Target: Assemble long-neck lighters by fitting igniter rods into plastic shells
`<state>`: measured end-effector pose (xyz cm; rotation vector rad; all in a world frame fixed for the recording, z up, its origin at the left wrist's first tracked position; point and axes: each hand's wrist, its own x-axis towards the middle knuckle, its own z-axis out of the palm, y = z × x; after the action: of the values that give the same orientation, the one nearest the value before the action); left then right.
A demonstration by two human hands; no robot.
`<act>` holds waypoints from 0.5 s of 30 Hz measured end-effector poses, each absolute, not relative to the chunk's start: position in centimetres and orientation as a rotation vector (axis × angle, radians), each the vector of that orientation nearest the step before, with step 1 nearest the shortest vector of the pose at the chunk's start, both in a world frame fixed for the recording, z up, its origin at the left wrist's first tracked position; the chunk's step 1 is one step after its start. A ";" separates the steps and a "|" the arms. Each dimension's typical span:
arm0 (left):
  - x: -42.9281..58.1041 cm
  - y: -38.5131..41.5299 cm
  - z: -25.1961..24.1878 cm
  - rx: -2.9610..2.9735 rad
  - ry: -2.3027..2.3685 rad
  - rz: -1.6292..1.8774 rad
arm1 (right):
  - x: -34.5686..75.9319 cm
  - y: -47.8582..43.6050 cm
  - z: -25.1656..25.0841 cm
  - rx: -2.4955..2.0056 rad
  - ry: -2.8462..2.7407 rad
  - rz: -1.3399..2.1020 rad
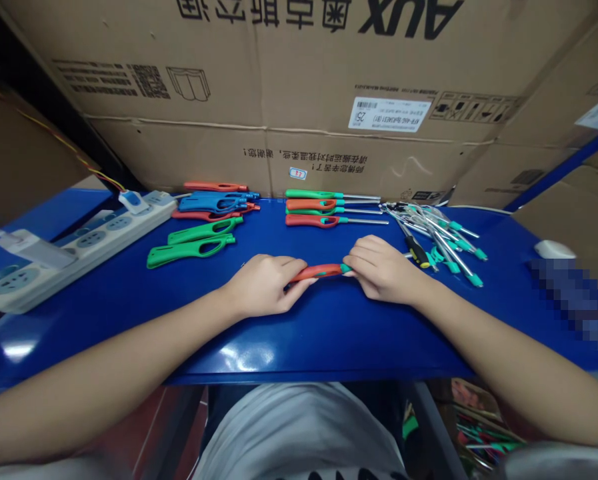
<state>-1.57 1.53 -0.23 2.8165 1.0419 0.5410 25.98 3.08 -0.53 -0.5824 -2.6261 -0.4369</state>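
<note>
My left hand (263,285) and my right hand (383,270) rest on the blue table (329,333), both closed round the two ends of one orange and green lighter handle (321,271) lying between them. Just beyond my hands lie finished lighters with metal tubes (329,207), orange and green, side by side. A heap of metal tubes with teal tips (441,237) lies to the right of my right hand. To the left are empty handle shells, green (191,243), blue (213,201) and orange (213,187).
A white power strip (73,250) runs along the left of the table with a plug in it. Big cardboard boxes (299,93) stand close behind the table. A white object (553,249) lies at the far right. Below the table on the right are more parts (479,427).
</note>
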 end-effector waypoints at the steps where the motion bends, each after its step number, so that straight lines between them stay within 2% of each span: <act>1: -1.6 1.6 -0.2 2.859 1.055 0.492 | 25.9 3.1 -0.7 -0.590 -2.642 -0.410; 7: -0.8 1.2 0.3 2.976 1.177 0.212 | 25.5 3.4 -1.0 -0.733 -2.787 -0.221; 15: 0.1 0.2 0.4 2.945 1.180 0.226 | 27.4 4.1 1.1 -1.048 -2.836 0.318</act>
<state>0.10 0.22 0.42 2.9449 1.1800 0.2263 27.45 4.06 1.15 -1.0476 -2.8363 0.3184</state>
